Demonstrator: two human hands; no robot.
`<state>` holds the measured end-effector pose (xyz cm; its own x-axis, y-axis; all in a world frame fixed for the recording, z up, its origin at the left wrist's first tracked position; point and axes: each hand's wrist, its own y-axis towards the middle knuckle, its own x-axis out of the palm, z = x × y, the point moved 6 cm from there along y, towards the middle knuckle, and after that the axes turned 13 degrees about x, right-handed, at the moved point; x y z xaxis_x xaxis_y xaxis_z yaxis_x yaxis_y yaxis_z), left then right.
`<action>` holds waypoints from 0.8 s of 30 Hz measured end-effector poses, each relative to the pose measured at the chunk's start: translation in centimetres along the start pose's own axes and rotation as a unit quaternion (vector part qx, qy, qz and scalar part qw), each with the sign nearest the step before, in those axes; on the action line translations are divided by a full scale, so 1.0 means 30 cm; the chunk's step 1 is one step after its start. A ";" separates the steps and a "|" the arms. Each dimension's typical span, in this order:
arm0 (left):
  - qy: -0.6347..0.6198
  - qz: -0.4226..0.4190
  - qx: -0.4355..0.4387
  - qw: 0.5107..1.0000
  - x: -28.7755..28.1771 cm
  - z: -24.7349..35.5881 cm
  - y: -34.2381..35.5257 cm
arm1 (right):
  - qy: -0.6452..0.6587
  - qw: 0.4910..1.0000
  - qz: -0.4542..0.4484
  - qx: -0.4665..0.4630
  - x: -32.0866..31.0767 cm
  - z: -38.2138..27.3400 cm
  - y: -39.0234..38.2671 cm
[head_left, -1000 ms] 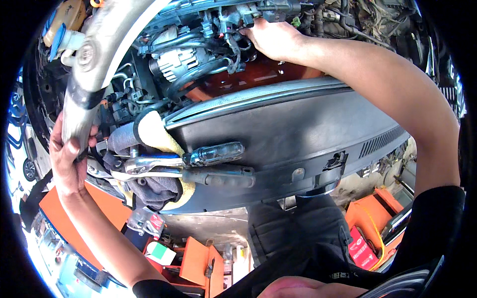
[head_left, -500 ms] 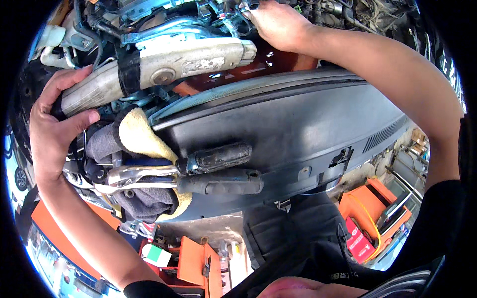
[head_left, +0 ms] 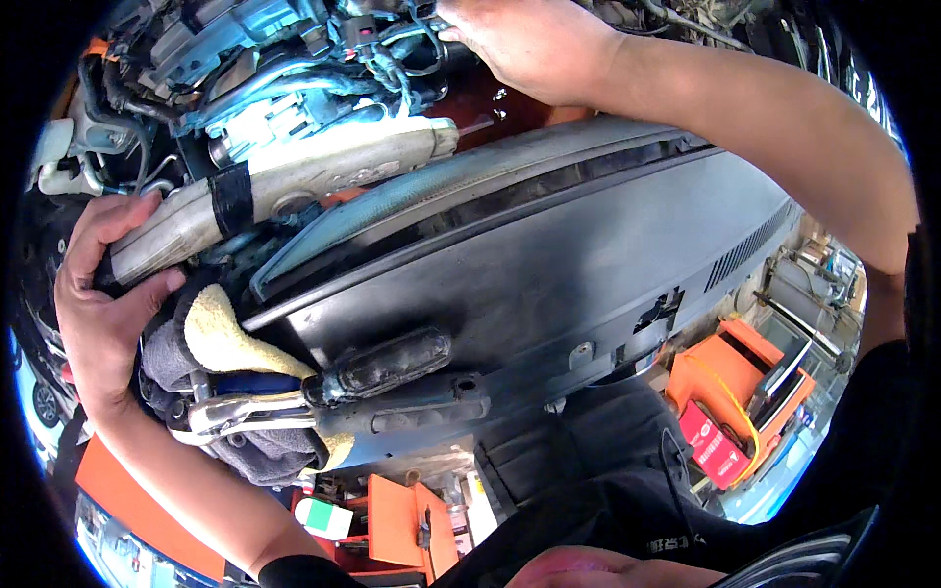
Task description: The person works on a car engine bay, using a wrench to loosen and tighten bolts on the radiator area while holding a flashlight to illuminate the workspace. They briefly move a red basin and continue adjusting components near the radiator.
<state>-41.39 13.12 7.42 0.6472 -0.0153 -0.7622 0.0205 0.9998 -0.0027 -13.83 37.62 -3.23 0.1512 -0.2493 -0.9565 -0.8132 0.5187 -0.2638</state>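
A pale, grimy intake pipe (head_left: 284,191), banded with a black sleeve, is laid aslant across the engine bay just above the dark front panel (head_left: 549,284); it is judged rigid, fairly light and dusty rather than slick, best gripped at its ends. Its lower end is clasped by the left hand (head_left: 98,294), fingers curled around it, wrist bent upward. The right hand (head_left: 534,44) is reached deep among the hoses and connectors (head_left: 382,49), fingers hidden, so its grip cannot be told.

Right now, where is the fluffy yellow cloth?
In the head view, the yellow cloth lies at the lower left, on the dark front panel's left end, beside the left hand and just above the two tool handles.
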 end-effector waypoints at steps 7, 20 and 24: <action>0.030 -0.033 -0.021 0.999 0.009 -0.023 0.006 | -0.047 0.998 0.032 -0.016 -0.038 -0.001 -0.025; 0.045 -0.045 0.003 0.998 0.012 -0.029 0.015 | -0.031 0.981 0.141 -0.130 0.014 -0.013 0.006; 0.033 -0.046 -0.007 0.998 0.013 -0.025 0.020 | 0.022 0.986 0.125 -0.109 0.068 0.007 0.028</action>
<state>-41.71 13.73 6.64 0.5917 -0.1065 -0.7991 0.0664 0.9943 -0.0833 -14.08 37.72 -5.42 -0.0904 -0.1729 -0.9808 -0.9244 0.3811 0.0180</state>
